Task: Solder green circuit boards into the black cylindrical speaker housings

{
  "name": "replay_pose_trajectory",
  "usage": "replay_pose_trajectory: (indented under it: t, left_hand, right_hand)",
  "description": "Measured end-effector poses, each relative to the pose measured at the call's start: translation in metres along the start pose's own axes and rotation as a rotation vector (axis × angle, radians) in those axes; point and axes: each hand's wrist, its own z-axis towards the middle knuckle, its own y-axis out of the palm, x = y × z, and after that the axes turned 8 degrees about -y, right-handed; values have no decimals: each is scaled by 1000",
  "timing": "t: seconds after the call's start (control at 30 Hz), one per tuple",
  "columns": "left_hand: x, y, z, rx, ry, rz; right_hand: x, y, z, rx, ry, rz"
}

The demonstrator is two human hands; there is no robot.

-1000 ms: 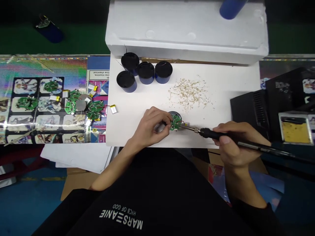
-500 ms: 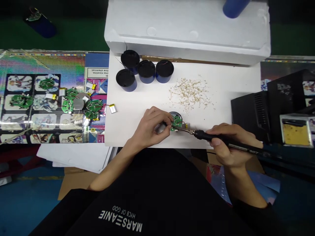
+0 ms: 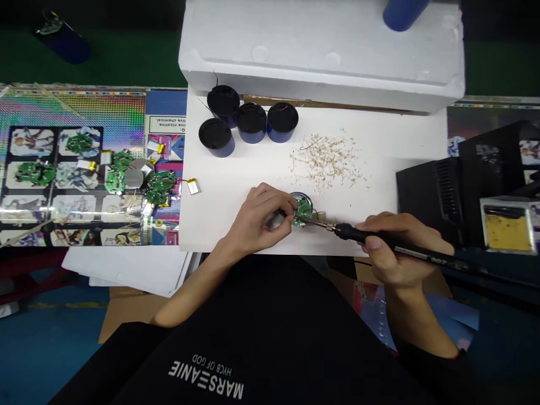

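Note:
A round green circuit board (image 3: 304, 207) in a dark-rimmed part lies near the front edge of the white work surface. My left hand (image 3: 266, 218) is closed in a pinch at the board's left side; what the fingertips hold is hidden. In my right hand (image 3: 407, 247) is a black soldering iron (image 3: 346, 230), its metal tip pointing left and reaching the board close to my left fingertips. Whether the tip touches a joint is too small to tell. A small silvery, yellow-ended battery (image 3: 319, 216) sits at the board's right edge.
Several blue cylinders with black tops (image 3: 282, 119) stand behind my left hand. Small pale bits (image 3: 331, 160) are scattered beyond the board. A white foam block (image 3: 320, 56) spans the back. Rightward are a black box (image 3: 428, 194) and a yellow sponge tray (image 3: 508, 232); leftward, loose circuit boards (image 3: 160, 187).
My right hand and the soldering iron have shifted very slightly to the right, and the handle has rolled a little. My left hand and the board stay in place.

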Motion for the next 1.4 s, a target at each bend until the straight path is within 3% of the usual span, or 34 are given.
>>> replay_pose_trajectory:
  t: [0.67, 0.8, 0.93, 1.03, 1.13, 1.23, 1.4]
  left_hand:
    - [0, 0, 0, -19, -35, 35]
    - [0, 0, 0, 0, -19, 21]
    - [1, 1, 1, 5, -6, 3]
    - [1, 0, 1, 5, 2, -1]
    - [0, 0, 1, 2, -1, 0]
    - [0, 0, 1, -5, -15, 13]
    - [0, 0, 0, -7, -6, 13]
  right_hand:
    - [-3, 0, 6, -29, -68, -68]
    - [4, -2, 0, 93, -64, 29]
    - [4, 0, 0, 299, 55, 83]
    - [-1, 7, 1, 353, 131, 168]
    - [-7, 19, -2, 262, 180, 284]
    - [-12, 32, -9, 163, 206, 263]
    - [-14, 47, -15, -95, 23, 53]
